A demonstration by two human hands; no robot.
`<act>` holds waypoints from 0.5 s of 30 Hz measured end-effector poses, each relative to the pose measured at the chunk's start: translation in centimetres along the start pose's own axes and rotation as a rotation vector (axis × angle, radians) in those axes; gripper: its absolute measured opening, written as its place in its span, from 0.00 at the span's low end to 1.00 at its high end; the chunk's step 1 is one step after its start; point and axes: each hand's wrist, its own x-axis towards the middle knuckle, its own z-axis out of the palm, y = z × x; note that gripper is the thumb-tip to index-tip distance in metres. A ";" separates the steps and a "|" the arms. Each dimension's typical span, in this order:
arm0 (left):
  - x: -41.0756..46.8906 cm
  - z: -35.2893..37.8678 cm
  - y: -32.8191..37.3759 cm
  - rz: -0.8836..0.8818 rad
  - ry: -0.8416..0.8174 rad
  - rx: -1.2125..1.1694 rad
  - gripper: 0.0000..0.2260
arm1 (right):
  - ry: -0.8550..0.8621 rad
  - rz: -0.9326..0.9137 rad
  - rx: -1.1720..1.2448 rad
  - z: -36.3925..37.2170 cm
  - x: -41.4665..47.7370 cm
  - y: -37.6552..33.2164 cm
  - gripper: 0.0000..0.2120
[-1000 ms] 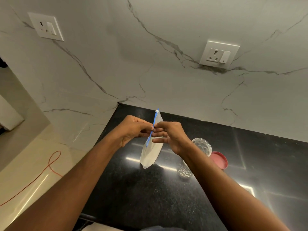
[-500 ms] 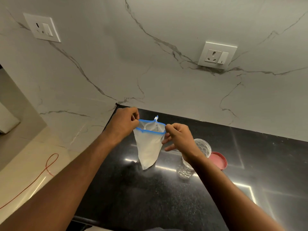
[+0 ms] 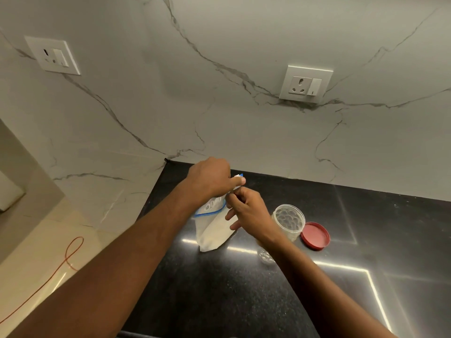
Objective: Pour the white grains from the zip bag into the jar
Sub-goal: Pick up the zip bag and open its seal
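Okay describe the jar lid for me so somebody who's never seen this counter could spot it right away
Start at the black countertop below the marble wall. On its right part, past the right hand, stands a clear open jar. The lid lies flat just right of that jar: a round red disc, the only red thing on the counter.

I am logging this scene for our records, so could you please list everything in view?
zip bag: one, clear with blue zip, white grains inside, held over the counter
jar: one, clear, open, right of the bag
lid: one, red, beside the jar
counter: one, black
wall sockets: two, white, on marble wall
cable: one, red, on floor
left hand: gripping the bag's top
right hand: pinching the bag's top
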 end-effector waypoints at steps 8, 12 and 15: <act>0.5 1.0 1.3 -0.043 0.031 -0.128 0.08 | 0.060 0.062 0.149 -0.1 -0.5 2.3 0.09; -0.7 0.7 0.0 -0.061 0.140 -0.294 0.07 | 0.090 0.142 0.178 -2.7 -0.4 3.5 0.06; -1.8 -0.9 -0.5 -0.030 0.302 -0.433 0.07 | 0.122 0.091 0.105 -4.9 -0.1 3.8 0.06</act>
